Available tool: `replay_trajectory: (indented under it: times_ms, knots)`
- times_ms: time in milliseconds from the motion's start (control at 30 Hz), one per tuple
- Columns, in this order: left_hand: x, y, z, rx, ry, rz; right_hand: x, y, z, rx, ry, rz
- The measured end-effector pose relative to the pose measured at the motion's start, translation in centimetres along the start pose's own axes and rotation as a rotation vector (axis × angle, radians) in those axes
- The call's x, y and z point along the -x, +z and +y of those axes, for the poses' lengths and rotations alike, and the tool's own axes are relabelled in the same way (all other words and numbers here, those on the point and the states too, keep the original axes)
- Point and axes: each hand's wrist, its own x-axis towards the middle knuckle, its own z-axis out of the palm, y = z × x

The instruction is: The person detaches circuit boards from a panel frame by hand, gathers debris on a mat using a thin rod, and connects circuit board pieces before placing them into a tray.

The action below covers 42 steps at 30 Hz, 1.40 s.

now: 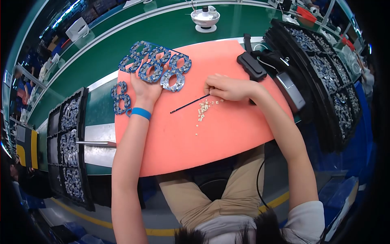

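My left hand (145, 90), with a blue band on the wrist, grips the lower edge of a panel of blue circuit boards (151, 73) shaped like figure eights. Its fingers are partly hidden behind the boards. One separate figure-eight circuit board (120, 98) lies just left of that wrist. My right hand (227, 88) is closed, its curled fingers at the upper end of a thin dark strip (189, 104) that slants down to the left over the mat. Below these fingers lie several small cream-coloured pieces (202, 110), loosely scattered.
A salmon-coloured mat (174, 150) covers the work surface. Black trays full of small boards stand left (85, 134) and right (315, 97). A black case (251, 66) and a grey power bank-like box (290, 91) sit at the mat's right edge. Behind is a white round-bowled device (205, 18).
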Motion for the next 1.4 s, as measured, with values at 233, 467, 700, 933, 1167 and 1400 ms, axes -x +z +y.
replay_trajectory:
  times_ms: [233, 467, 700, 933, 1167, 1400]
  knots:
    - [-2.2, 0.2, 0.4, 0.012, 0.05, 0.04, -1.4, -1.1, 1.0, -0.083, 0.05, 0.032]
    - [-0.8, -1.2, -0.1, 0.154, -0.045, -0.052, 3.1, 0.4, 0.6, 0.144, 0.18, 0.399]
    - [0.2, 0.4, -0.3, 0.049, -0.034, -0.04, 5.2, 3.2, -2.5, 0.152, 0.143, 0.517]
    - [0.6, 0.1, -0.4, 0.051, 0.008, -0.03, 6.0, 4.7, -4.3, 0.172, 0.153, 0.555]
    - [1.1, 0.1, -0.9, -0.003, -0.034, -0.055, 6.8, 5.4, -5.2, 0.184, 0.177, 0.557]
    - [0.5, 0.4, -0.8, -0.035, -0.051, -0.089, 6.6, 5.6, -5.5, 0.16, 0.191, 0.633]
